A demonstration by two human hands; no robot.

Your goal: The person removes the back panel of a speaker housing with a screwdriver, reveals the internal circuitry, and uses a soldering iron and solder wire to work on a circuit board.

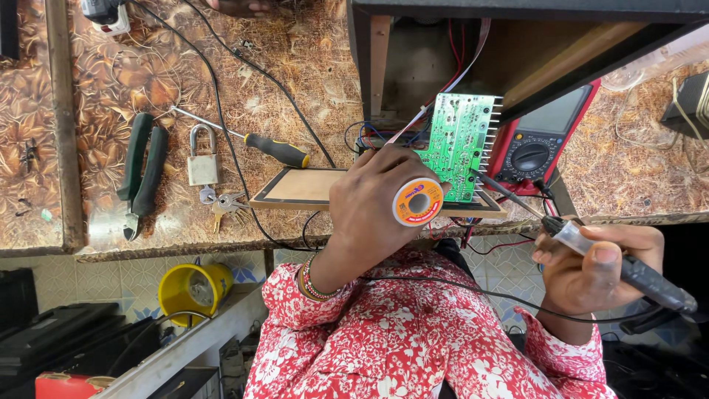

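- The left hand (373,203) grips a small round spool of solder wire with an orange label (418,202); the fingers are curled together around the spool, which sits at the fingertips with its flat face turned to the camera.
- Just beyond those fingertips lies a green printed circuit board with a row of metal fins along its right edge (461,140), resting on a flat brown wooden board with a dark rim (303,187).
- The right hand (598,270) is clamped on a soldering iron with a clear collar and black handle (591,247); thumb and fingers close around the handle, and the thin tip points left, ending near the circuit board's near right corner.
- Behind the circuit board stands an open dark wooden cabinet (413,66) holding red and blue wires.
- A red multimeter with a round dial (535,148) lies right of the board.
- Far left on the patterned tabletop (295,74) lie green-handled pliers (140,174), a steel padlock with keys (201,166) and a yellow-and-black screwdriver (277,149).
- A yellow plastic cup (193,290) sits below the table edge.
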